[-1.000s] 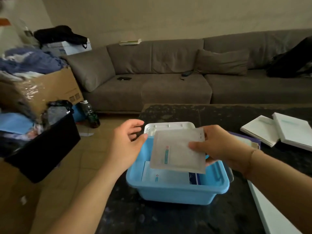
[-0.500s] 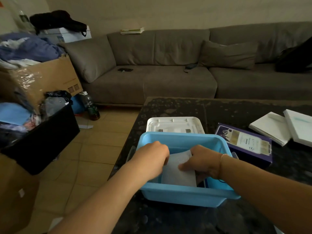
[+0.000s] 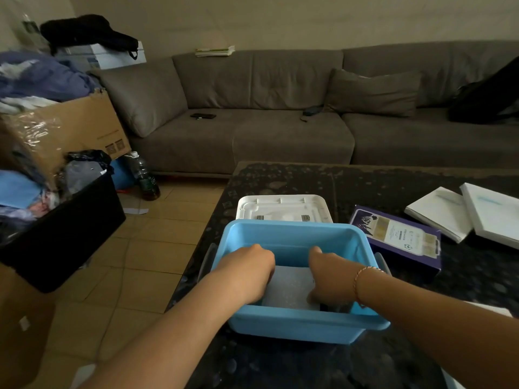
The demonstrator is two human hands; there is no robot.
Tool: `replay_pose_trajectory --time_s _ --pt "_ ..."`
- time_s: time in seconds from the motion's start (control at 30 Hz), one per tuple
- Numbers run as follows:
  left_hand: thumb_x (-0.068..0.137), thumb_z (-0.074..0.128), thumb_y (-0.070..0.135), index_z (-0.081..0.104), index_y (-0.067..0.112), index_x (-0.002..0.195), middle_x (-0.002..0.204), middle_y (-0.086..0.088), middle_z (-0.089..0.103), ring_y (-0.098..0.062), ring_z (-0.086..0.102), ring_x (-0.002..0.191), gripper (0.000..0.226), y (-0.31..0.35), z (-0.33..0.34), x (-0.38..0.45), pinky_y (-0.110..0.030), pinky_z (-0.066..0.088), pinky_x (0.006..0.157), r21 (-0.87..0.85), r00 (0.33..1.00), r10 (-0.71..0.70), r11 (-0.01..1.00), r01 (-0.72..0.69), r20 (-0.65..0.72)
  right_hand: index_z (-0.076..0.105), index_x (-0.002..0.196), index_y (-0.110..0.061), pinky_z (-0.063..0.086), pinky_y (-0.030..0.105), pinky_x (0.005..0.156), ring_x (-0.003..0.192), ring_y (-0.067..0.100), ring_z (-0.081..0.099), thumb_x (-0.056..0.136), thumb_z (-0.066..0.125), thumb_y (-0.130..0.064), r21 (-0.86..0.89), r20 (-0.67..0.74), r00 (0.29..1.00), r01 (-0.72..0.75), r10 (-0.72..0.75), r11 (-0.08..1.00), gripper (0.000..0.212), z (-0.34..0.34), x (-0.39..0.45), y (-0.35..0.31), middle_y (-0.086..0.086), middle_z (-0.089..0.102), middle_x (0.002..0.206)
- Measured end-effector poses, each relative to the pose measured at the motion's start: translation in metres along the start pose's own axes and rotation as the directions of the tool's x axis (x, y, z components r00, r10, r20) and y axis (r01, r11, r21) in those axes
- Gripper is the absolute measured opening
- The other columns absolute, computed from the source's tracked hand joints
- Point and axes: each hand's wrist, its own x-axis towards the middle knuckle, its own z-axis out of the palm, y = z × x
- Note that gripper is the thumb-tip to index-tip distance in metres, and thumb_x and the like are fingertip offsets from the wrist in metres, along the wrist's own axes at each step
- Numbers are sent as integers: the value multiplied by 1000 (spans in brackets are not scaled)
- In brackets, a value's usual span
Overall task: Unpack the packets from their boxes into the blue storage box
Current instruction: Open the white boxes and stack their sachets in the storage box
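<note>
The blue storage box (image 3: 292,230) stands on the dark table (image 3: 280,366) close in front of me. A white packet (image 3: 289,287) lies low inside it, against the near wall. Both my hands reach into the box. My left hand (image 3: 250,273) curls over the packet's left edge, and my right hand (image 3: 331,273) holds its right edge with the thumb on top. The box's near wall hides my fingertips. A purple packet box (image 3: 398,237) lies just right of the blue box, and two white flat boxes (image 3: 438,211) (image 3: 494,211) lie farther right.
The white lid (image 3: 283,206) lies on the table behind the blue box. On the floor to the left stand a full black bin (image 3: 64,234), a cardboard box (image 3: 70,130) and a bottle (image 3: 146,178). A grey sofa (image 3: 280,130) runs along the back.
The packet was held above the box, then lowered into it. Both hands have sunk deeper inside and moved apart to the packet's two side edges.
</note>
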Motion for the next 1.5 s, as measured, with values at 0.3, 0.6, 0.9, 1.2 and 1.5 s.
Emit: replay_pose_trajectory --time_s 0.3,0.6,0.9,1.2,1.5 --pt "90 62 11 65 16 111 108 -8 60 -25 62 89 22 3 2 3 -32 51 69 19 999 -8 1000 8 37 62 106 -8 51 32 83 88 22 58 91 61 -34 -130 112 988 120 -106 984 30 5 9 -2 12 67 109" --pt "95 61 24 66 17 89 81 3 63 -12 60 71 10 50 -6 -35 -28 53 62 -80 547 206 887 -454 -811 60 106 -18 51 30 85 97 20 62 94 55 -25 -41 -237 951 193 -197 980 15 -33 -42 13 2 62 103" --pt "97 40 45 59 34 104 107 14 59 -4 46 82 23 167 100 -48 -19 48 56 317 437 814 560 -765 -383 60 83 -28 45 13 48 53 3 66 92 63 -25 426 -614 778 183 134 886 10 -21 -152 125 -8 68 62" --pt "75 65 33 60 25 102 111 7 60 -11 56 77 29 209 135 -37 -26 51 51 98 452 706 589 -802 -545 64 79 -22 45 16 46 46 11 63 90 67 -16 627 -678 626 220 385 747 13 39 -211 193 -3 69 62" --pt "91 59 34 71 20 90 92 17 66 -5 65 90 18 249 78 -33 -16 52 75 -578 699 123 472 -666 -705 71 81 -14 46 19 52 55 2 55 85 66 -22 168 -983 129 315 133 934 10 103 -242 197 -12 64 70"
